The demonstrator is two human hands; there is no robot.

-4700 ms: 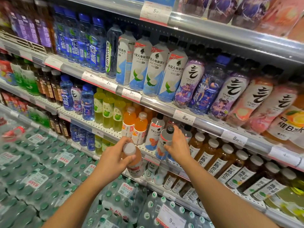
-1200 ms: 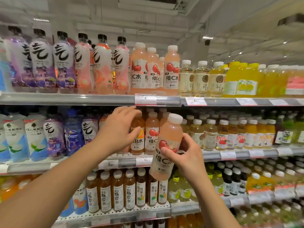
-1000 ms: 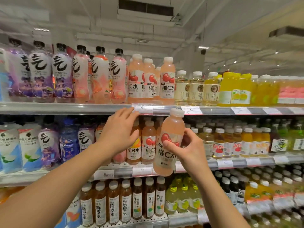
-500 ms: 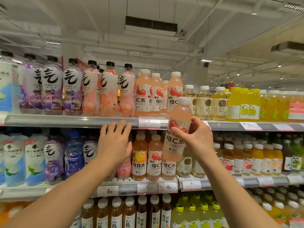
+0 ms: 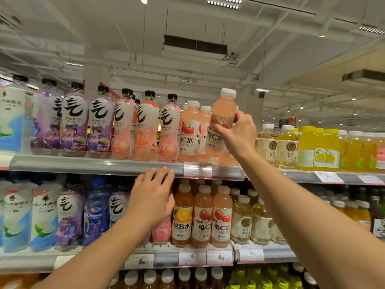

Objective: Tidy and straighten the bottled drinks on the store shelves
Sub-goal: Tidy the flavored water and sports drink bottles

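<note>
My right hand [image 5: 239, 132] grips a pale pink cherry drink bottle [image 5: 224, 113] with a white cap, held upright at the top shelf [image 5: 104, 164], next to matching pink cherry bottles [image 5: 190, 132] standing there. Its base sits just above the shelf's front edge. My left hand [image 5: 152, 199] is spread open with nothing in it, fingertips near the underside of the top shelf, in front of a pink bottle [image 5: 159, 232] on the middle shelf [image 5: 166, 257]. Orange and pink bottles [image 5: 203, 215] stand just right of that hand.
Black-capped purple and pink bottles [image 5: 100, 122] fill the top shelf's left. Pale tea bottles [image 5: 268, 142] and yellow juice bottles [image 5: 316, 147] stand to the right. Blue and white bottles [image 5: 43, 213] line the middle shelf's left. White price tags [image 5: 198, 170] hang on the shelf edges.
My right hand has lifted the cherry bottle from middle-shelf height up to the top shelf. My left hand let go of the middle-shelf bottles and spread open. The view tilted upward.
</note>
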